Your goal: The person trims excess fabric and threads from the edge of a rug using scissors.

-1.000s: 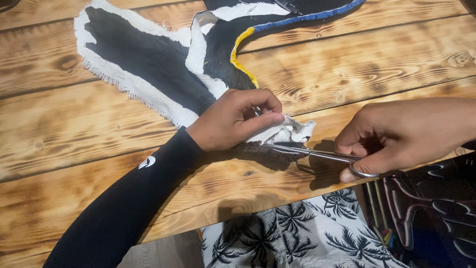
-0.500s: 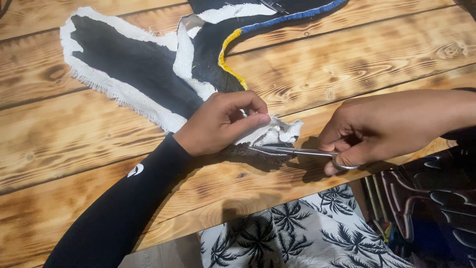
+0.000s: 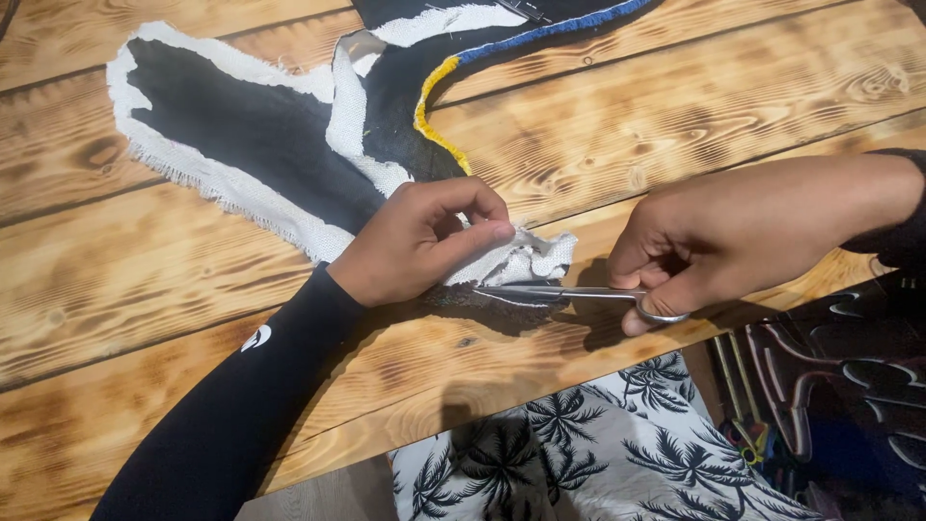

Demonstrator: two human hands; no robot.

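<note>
Fabric piece (image 3: 289, 164), black with frayed white edging, flat on wooden table (image 3: 675, 116). Left hand (image 3: 415, 241) curled, pinching its white edge. Right hand (image 3: 694, 241) closed on scissors (image 3: 569, 292), blades at that edge.

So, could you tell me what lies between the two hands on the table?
In the head view, the scissors' closed blades and the frayed white fabric edge span the gap between the left hand and the right hand.
</note>
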